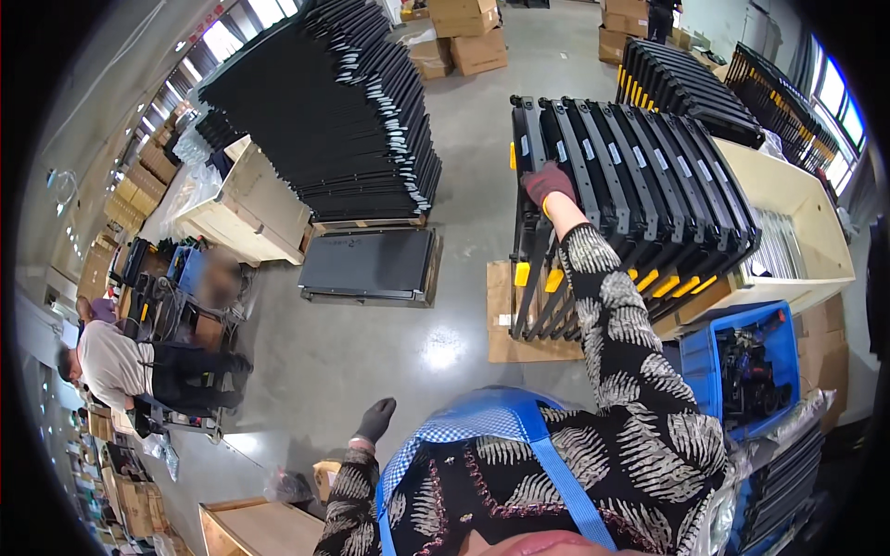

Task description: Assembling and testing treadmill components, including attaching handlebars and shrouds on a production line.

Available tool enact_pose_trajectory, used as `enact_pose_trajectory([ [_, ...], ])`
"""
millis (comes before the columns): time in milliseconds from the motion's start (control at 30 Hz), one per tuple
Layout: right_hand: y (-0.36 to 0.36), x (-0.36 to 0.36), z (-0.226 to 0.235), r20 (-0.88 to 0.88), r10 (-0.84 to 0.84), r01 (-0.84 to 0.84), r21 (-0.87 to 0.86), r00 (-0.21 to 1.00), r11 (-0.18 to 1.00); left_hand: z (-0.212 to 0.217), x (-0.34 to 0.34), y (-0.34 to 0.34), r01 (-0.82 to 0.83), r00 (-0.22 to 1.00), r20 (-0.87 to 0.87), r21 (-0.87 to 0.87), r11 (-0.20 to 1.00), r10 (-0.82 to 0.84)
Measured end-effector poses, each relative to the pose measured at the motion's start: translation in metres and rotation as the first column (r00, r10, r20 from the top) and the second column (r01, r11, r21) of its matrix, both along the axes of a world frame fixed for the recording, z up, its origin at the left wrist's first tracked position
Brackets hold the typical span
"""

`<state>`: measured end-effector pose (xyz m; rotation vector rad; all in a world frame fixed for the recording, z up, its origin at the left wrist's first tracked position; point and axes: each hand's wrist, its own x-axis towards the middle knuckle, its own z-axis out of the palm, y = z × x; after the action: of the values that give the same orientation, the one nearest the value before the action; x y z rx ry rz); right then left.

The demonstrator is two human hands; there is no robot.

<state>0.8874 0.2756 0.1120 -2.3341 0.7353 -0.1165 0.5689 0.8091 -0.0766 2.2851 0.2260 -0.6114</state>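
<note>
My right hand [549,184], in a dark red glove, reaches forward with the arm stretched out. Its fingers are closed on the leftmost part of a row of black metal frames [607,176], which stand upright side by side. Yellow pieces show at the lower ends of the frames, and small white labels on their bars. Off to my left, my left hand [375,420] hangs in a dark grey glove over the floor, holding nothing, its fingers loosely stretched.
Tall stacks of black panels [306,130] stand ahead on the left, with a low pallet of flat panels [366,262] nearer. At right are a wooden crate [802,208] and a blue bin [702,366] of dark parts. A person [120,361] works at far left.
</note>
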Motion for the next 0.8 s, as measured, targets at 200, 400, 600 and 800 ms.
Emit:
enact_pose_trajectory([
  [200,0.086,-0.017,-0.029,0.059,0.417,-0.412,-0.080,0.907,0.908,0.052,0.153,-0.087,0.090,0.979,0.197,-0.207,0.974,-0.049],
  [400,0.145,-0.144,-0.028,0.567,0.333,-0.600,0.384,0.753,0.702,0.137,0.301,-0.202,0.386,0.732,0.678,-0.330,0.861,-0.068],
  [600,0.133,-0.171,-0.175,0.086,0.158,-0.168,0.756,0.984,0.633,0.219,0.312,-0.284,0.311,0.680,0.713,-0.067,0.948,-0.173],
  [800,0.176,-0.175,-0.312,-0.596,0.298,0.660,0.723,0.746,-0.204,0.223,0.286,-0.247,0.168,0.861,0.508,-0.238,0.957,-0.025],
])
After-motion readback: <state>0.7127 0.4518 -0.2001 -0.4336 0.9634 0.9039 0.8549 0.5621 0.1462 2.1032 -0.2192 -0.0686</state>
